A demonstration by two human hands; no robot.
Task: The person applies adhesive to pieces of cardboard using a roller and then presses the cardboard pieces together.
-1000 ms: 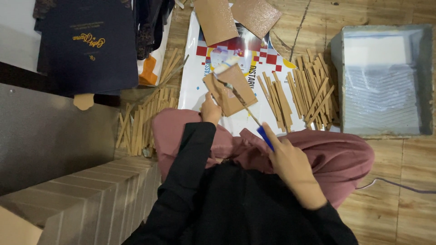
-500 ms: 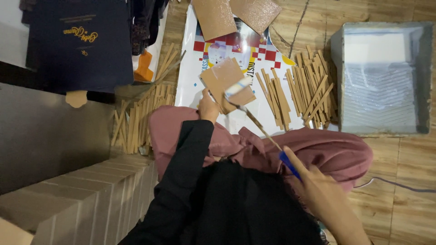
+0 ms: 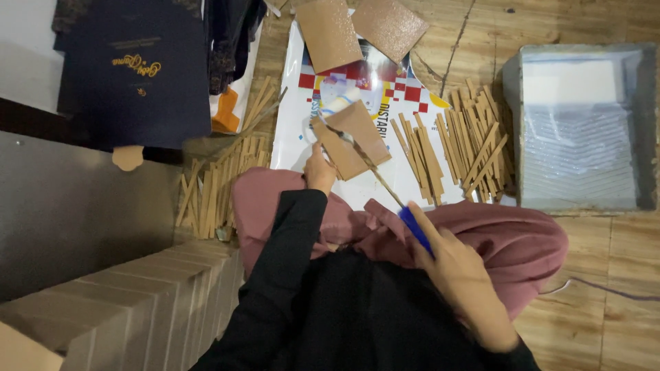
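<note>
The small paint roller [image 3: 371, 165] has a blue handle, gripped in the fingers of the right hand [image 3: 457, 275], and a thin metal shaft that slants up and away from them to a pale roller head at the far end. The head rests on a brown cardboard piece [image 3: 352, 137], a flat tilted rectangle. The fingertips of the left hand [image 3: 320, 168] pin its near corner.

I sit on a worn wooden plank floor [image 3: 591, 275]; a grey wall [image 3: 75, 227] stands at my left, a grey paint tray [image 3: 581, 130] far right, dark garments [image 3: 137, 75] hanging far left.
</note>
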